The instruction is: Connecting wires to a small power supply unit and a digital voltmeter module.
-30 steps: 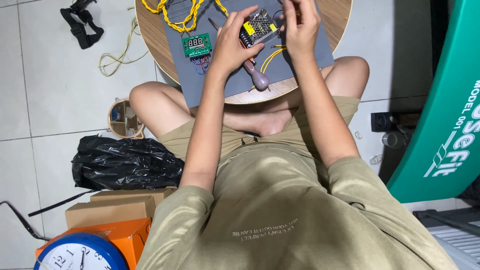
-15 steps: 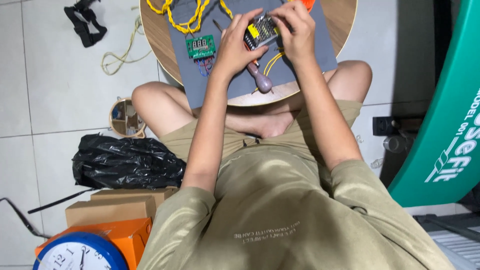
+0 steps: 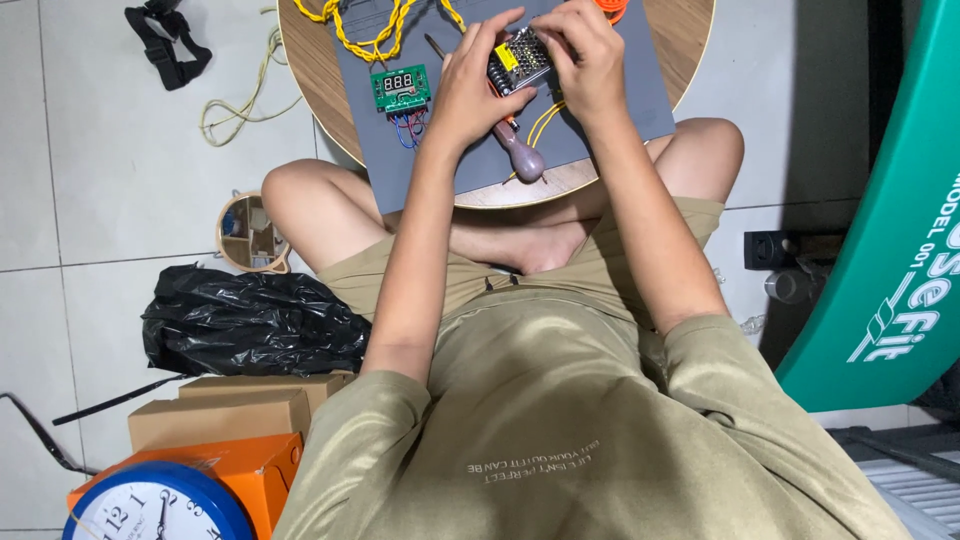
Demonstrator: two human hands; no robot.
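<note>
Left hand: the left hand [image 3: 470, 85] curls its fingers round the near side of the small silver metal-cased module with a yellow label [image 3: 517, 62], pinching it.
Right hand: the right hand [image 3: 588, 55] grips the module's far side, fingers bent over its top.
Module place: held just above the grey rectangular mat [image 3: 640, 90] on the round wooden table [image 3: 690, 30].
Under the hands: a screwdriver with a brownish rounded handle [image 3: 522, 158] lies on the mat.
Left of the hands: a green circuit board with a red digit display [image 3: 401, 88], near twisted yellow wires [image 3: 375, 35].
</note>
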